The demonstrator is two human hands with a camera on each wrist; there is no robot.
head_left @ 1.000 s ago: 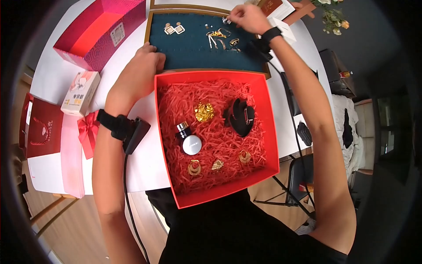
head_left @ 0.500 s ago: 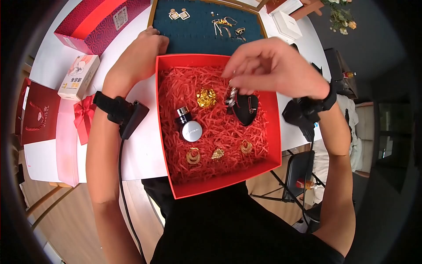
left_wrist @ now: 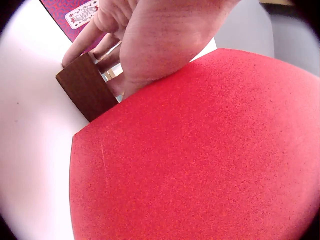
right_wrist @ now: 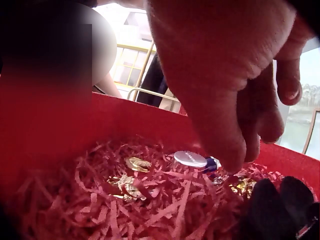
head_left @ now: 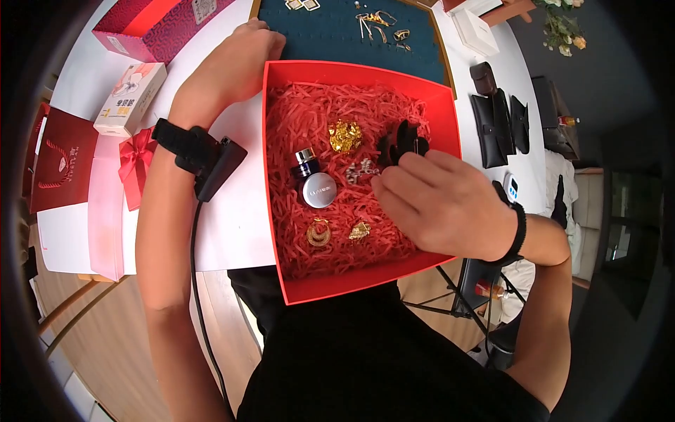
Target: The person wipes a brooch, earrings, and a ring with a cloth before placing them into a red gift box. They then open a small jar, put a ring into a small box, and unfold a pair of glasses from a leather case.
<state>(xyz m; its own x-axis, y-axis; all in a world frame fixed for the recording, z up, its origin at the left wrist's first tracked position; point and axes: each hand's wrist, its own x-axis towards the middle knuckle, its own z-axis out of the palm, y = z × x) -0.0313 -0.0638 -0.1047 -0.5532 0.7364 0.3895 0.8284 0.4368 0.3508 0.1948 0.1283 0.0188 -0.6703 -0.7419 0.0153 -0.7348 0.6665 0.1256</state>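
Observation:
My right hand [head_left: 450, 200] is over the right side of a red gift box [head_left: 273, 176], fingers curled down. Its fingertips are right at some silver sparkly earrings [head_left: 361, 171] on red shredded paper. In the right wrist view, thumb and fingers come together above the paper. Beside them sits a black hair claw clip [head_left: 404, 137]. Also in the box are a gold foil ball [head_left: 345, 136], a small dark bottle [head_left: 307, 162], a round silver disc [head_left: 320, 190], a gold hoop earring [head_left: 318, 232] and a gold ornament [head_left: 359, 231]. My left hand [head_left: 249, 56] grips the wooden edge [left_wrist: 87, 90] of the jewelry tray [head_left: 309, 46].
More jewelry [head_left: 376, 21] lies on the tray's dark green lining. Left on the white table are a patterned box [head_left: 172, 32], a small carton [head_left: 130, 98], a red bow [head_left: 137, 165] and a paper bag [head_left: 63, 158]. Black cases [head_left: 492, 126] lie right of the gift box.
My right hand has carried the silver earrings from the tray down into the gift box, near the claw clip. The left hand keeps its grip on the tray edge.

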